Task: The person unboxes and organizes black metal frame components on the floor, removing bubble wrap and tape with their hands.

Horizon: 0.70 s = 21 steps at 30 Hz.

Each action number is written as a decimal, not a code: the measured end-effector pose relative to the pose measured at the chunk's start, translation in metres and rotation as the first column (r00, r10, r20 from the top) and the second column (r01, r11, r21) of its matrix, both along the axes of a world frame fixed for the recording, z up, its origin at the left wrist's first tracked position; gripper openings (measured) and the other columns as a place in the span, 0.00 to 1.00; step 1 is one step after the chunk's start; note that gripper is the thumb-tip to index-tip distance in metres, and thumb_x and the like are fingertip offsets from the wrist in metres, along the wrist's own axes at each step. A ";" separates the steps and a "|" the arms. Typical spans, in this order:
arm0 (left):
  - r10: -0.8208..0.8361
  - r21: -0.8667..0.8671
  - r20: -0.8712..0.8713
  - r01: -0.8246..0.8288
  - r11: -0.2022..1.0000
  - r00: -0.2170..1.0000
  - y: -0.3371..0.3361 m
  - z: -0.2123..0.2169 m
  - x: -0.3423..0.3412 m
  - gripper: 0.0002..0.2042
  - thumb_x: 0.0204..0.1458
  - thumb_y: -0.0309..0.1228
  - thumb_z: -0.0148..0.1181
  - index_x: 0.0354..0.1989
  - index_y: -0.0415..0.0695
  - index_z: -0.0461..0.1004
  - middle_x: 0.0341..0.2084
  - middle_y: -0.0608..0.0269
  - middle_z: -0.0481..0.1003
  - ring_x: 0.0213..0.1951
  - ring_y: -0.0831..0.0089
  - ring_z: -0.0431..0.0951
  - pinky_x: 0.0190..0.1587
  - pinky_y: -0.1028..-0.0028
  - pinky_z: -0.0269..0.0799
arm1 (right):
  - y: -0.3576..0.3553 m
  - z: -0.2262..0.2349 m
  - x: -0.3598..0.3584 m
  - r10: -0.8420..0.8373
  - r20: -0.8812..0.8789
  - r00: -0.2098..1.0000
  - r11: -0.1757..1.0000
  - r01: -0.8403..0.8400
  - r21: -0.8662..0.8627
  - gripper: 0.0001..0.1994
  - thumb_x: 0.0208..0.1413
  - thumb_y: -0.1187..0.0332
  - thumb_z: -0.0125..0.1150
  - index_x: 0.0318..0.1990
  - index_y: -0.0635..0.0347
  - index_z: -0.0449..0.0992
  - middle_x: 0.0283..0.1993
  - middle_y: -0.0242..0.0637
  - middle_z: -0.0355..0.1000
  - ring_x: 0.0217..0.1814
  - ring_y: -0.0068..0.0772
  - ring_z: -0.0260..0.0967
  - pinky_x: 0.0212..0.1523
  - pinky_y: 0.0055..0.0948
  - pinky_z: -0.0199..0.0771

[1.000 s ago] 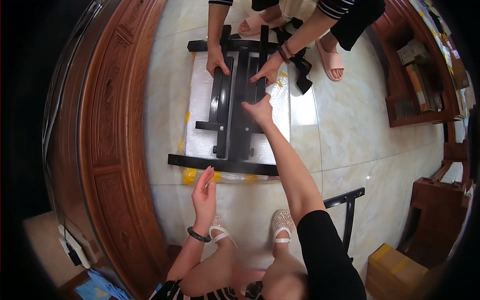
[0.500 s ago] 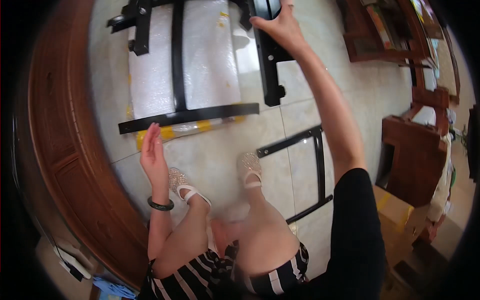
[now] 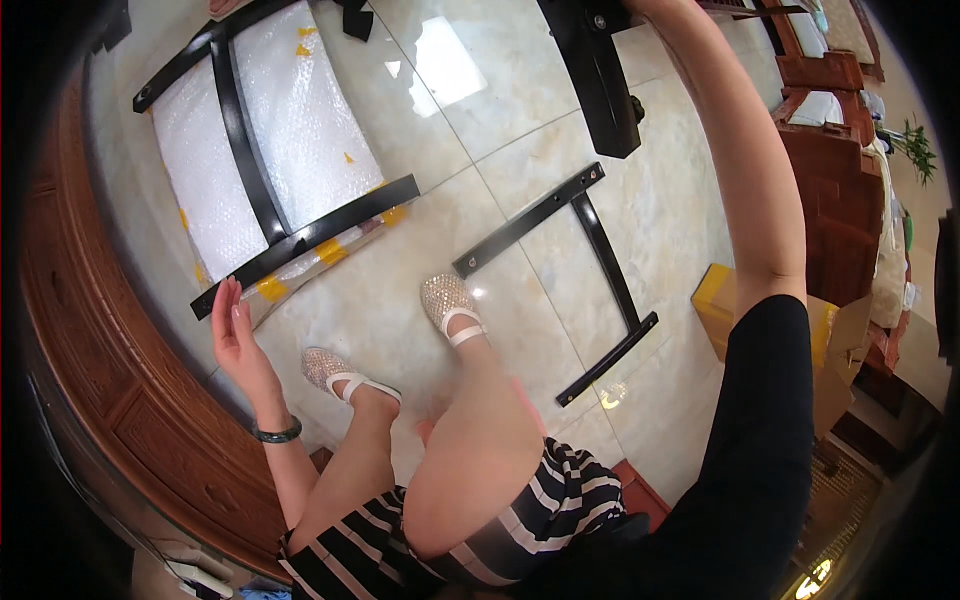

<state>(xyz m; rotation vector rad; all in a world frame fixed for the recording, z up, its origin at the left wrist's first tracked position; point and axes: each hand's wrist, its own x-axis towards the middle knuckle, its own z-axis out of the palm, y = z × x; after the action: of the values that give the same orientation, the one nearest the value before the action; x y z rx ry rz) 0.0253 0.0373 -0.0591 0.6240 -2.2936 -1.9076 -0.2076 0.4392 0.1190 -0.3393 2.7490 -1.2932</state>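
Observation:
My right hand (image 3: pixel 662 8) is at the top edge with its fingers cut off by the frame, gripping a thick black metal beam (image 3: pixel 595 85) whose lower end hangs toward me. At the left, my left hand (image 3: pixel 243 345) is open, with fingers stretched out and fingertips at the near bar of a black H-shaped metal frame (image 3: pixel 245 150). Whether they touch it I cannot tell. That frame lies over a flat panel in bubble wrap (image 3: pixel 300 120) with yellow tape. A second, smaller black metal frame (image 3: pixel 607 262) lies on the tiles in front of my right foot.
Carved wooden furniture (image 3: pixel 160 420) runs along the left side. An open cardboard box (image 3: pixel 715 300) stands to the right, partly behind my arm, with reddish wooden furniture (image 3: pixel 830 190) beyond. A small black piece (image 3: pixel 357 20) lies near the top. My shoes (image 3: pixel 448 300) are on the tiled floor.
My right hand has carried the black beam to the right, away from the bubble-wrapped panel. My left hand stays by the H-shaped frame's near bar. The whole view has shifted right.

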 end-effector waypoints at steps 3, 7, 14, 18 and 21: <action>-0.012 0.033 0.019 0.011 0.999 1.000 0.011 -0.002 -0.001 0.17 0.61 0.27 0.46 0.57 0.36 0.66 0.55 0.54 0.69 0.57 0.68 0.67 0.60 0.71 0.61 | 0.014 -0.009 -0.030 -0.003 -0.036 0.999 0.998 0.006 0.065 0.30 0.45 0.50 0.59 0.47 0.70 0.68 0.40 0.39 0.69 0.42 0.28 0.66 0.46 0.26 0.67; -0.054 0.024 -0.011 0.054 0.998 0.998 0.018 -0.003 -0.001 0.16 0.61 0.26 0.46 0.57 0.36 0.66 0.54 0.54 0.69 0.57 0.68 0.68 0.60 0.71 0.62 | 0.013 -0.004 -0.052 -0.108 -0.138 0.985 0.962 0.138 0.234 0.34 0.45 0.46 0.60 0.48 0.72 0.68 0.41 0.48 0.71 0.45 0.39 0.69 0.47 0.31 0.68; -0.014 -0.035 0.032 0.015 0.999 0.999 -0.013 -0.002 0.012 0.17 0.61 0.26 0.46 0.57 0.36 0.66 0.55 0.54 0.69 0.57 0.69 0.67 0.61 0.71 0.61 | 0.055 -0.080 0.035 -0.462 -0.646 0.608 0.886 0.345 -0.310 0.21 0.50 0.57 0.64 0.42 0.68 0.71 0.43 0.45 0.73 0.45 0.39 0.71 0.47 0.31 0.69; -0.014 -0.042 0.048 0.016 0.999 0.999 -0.021 -0.013 0.023 0.15 0.60 0.24 0.47 0.55 0.35 0.67 0.53 0.56 0.70 0.56 0.71 0.68 0.60 0.73 0.60 | 0.203 -0.255 0.240 -0.802 -0.203 0.562 0.467 0.801 0.374 0.20 0.55 0.60 0.59 0.50 0.65 0.71 0.43 0.45 0.71 0.46 0.40 0.68 0.51 0.35 0.66; -0.013 -0.034 0.056 0.015 0.999 0.998 -0.025 -0.005 0.028 0.16 0.59 0.23 0.48 0.55 0.35 0.67 0.52 0.57 0.71 0.55 0.71 0.70 0.58 0.74 0.61 | 0.231 -0.344 0.382 -0.721 0.245 0.648 0.648 0.504 0.571 0.41 0.42 0.53 0.71 0.56 0.76 0.61 0.56 0.62 0.63 0.59 0.59 0.60 0.60 0.43 0.60</action>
<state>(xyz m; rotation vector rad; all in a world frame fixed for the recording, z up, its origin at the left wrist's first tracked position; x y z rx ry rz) 0.0532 0.0118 -0.0645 0.6669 -2.3657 -1.8753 0.1742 0.6698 -0.2250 0.9461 2.6689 -0.5887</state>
